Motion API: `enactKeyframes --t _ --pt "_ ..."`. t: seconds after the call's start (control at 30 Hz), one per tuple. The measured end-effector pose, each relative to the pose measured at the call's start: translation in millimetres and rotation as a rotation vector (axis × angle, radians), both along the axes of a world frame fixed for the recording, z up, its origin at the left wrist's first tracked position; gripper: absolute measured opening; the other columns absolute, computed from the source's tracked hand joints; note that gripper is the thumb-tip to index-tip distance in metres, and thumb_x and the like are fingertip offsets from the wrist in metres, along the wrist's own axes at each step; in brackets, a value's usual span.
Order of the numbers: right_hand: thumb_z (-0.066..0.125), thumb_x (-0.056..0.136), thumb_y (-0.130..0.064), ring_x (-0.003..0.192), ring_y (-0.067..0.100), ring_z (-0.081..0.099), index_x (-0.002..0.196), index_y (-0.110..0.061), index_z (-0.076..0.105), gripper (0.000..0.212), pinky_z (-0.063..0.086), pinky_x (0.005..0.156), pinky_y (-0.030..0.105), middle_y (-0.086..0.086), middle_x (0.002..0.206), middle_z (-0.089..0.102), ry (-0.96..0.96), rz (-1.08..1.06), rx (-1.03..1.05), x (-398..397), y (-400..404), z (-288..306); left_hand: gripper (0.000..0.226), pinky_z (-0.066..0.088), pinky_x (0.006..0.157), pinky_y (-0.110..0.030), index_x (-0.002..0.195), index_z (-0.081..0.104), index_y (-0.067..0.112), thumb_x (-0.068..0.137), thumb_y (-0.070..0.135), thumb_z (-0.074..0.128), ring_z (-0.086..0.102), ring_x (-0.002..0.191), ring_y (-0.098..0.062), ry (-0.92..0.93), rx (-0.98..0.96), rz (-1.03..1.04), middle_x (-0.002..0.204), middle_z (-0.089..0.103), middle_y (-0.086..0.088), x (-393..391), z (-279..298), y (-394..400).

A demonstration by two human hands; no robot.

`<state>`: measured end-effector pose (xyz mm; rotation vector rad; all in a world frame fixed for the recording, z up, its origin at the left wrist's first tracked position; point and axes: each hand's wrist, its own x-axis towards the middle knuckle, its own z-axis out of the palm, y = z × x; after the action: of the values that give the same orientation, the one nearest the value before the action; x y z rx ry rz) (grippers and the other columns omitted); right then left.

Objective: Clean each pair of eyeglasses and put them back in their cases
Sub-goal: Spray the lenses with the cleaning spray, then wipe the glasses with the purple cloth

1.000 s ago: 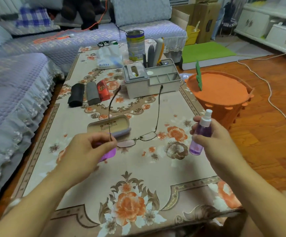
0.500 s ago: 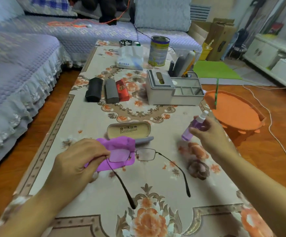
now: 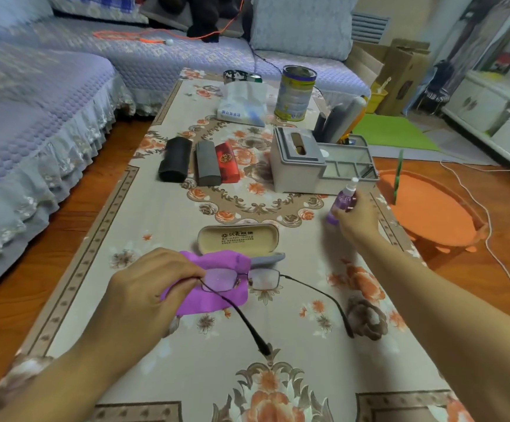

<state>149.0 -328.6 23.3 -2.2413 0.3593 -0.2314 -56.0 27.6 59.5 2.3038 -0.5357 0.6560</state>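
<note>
Floral-patterned cloth is covering the long coffee table (image 3: 162, 214); mid-table, an open tan glasses case (image 3: 237, 242) is lying. Nearer, the left hand (image 3: 144, 295) is pinching thin-framed eyeglasses (image 3: 249, 280) over a purple cleaning cloth (image 3: 217, 263), while by the right edge the right hand (image 3: 355, 220) is gripping a small purple spray bottle (image 3: 340, 205)

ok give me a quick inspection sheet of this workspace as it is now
surface: floral tablecloth covers table
job's things: eyeglasses, purple cloth, open case, spray bottle, three closed cases
clutter: grey organiser, tin can, tissue pack
grippers: left hand pinches eyeglasses and cloth; right hand holds spray bottle
cables: white cord on floor; orange cord on sofa
surroundings: sofa, orange stool, white cabinet
</note>
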Motion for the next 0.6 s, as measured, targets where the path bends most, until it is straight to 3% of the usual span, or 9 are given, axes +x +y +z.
enactKeyframes --t 0.13,0.23,0.33,0.4,0.47,0.6 --pt "0.077 0.086 -0.018 0.117 0.027 0.057 0.14 -0.012 0.047 0.061 0.048 0.101 0.042 0.009 0.138 0.054 -0.002 -0.115 0.048 -15.2 -3.4 1.5 0.019 0.049 0.084 -0.017 0.089 0.078 0.009 0.091 0.02 0.062 0.064 0.084 -0.007 -0.023 -0.033 0.08 0.088 0.071 0.002 2.0 8.3 4.3" --pt "0.067 0.091 -0.013 0.105 0.023 0.058 0.123 -0.012 0.057 0.034 0.044 0.084 0.028 0.008 0.121 0.06 -0.065 -0.144 -0.016 -61.2 7.5 0.6 0.009 0.048 0.082 -0.009 0.092 0.078 0.012 0.089 0.004 0.074 0.065 0.09 -0.001 0.024 -0.143 0.264 0.088 0.072 0.007 1.1 16.6 14.3" --pt "0.066 0.092 -0.01 0.087 0.014 0.055 0.097 -0.019 0.063 0.011 0.035 0.069 0.008 0.0 0.098 0.063 -0.064 0.099 -0.117 -116.2 34.2 -3.0 0.019 0.048 0.081 -0.004 0.098 0.075 0.02 0.086 0.005 0.075 0.066 0.091 0.005 0.096 -0.334 0.371 0.09 0.072 0.017 -1.2 21.8 21.4" --pt "0.068 0.092 -0.011 0.082 0.01 0.055 0.09 -0.024 0.065 0.013 0.036 0.07 0.01 -0.006 0.09 0.063 -0.053 0.318 -0.176 -144.1 53.7 -2.7 0.017 0.047 0.081 -0.003 0.099 0.074 0.023 0.088 0.009 0.074 0.065 0.089 0.007 0.118 -0.408 0.404 0.092 0.072 0.018 -2.8 23.5 20.1" --pt "0.067 0.093 -0.016 0.085 0.006 0.055 0.095 -0.025 0.073 0.011 0.041 0.075 0.02 -0.012 0.09 0.06 -0.04 0.507 -0.206 -159.6 72.7 -2.2 0.016 0.048 0.08 -0.003 0.1 0.075 0.021 0.089 0.009 0.073 0.065 0.089 0.008 0.136 -0.411 0.415 0.094 0.071 0.017 -5.5 22.4 16.9" --pt "0.065 0.093 -0.023 0.113 0.011 0.054 0.109 -0.027 0.077 0.02 0.044 0.103 0.03 -0.01 0.12 0.058 0.175 0.615 -0.055 -165.3 111.4 -4.4 0.015 0.053 0.077 -0.011 0.101 0.077 0.018 0.089 0.009 0.073 0.066 0.088 -0.004 0.191 -0.398 0.416 0.094 0.073 0.007 -10.8 19.2 7.2"
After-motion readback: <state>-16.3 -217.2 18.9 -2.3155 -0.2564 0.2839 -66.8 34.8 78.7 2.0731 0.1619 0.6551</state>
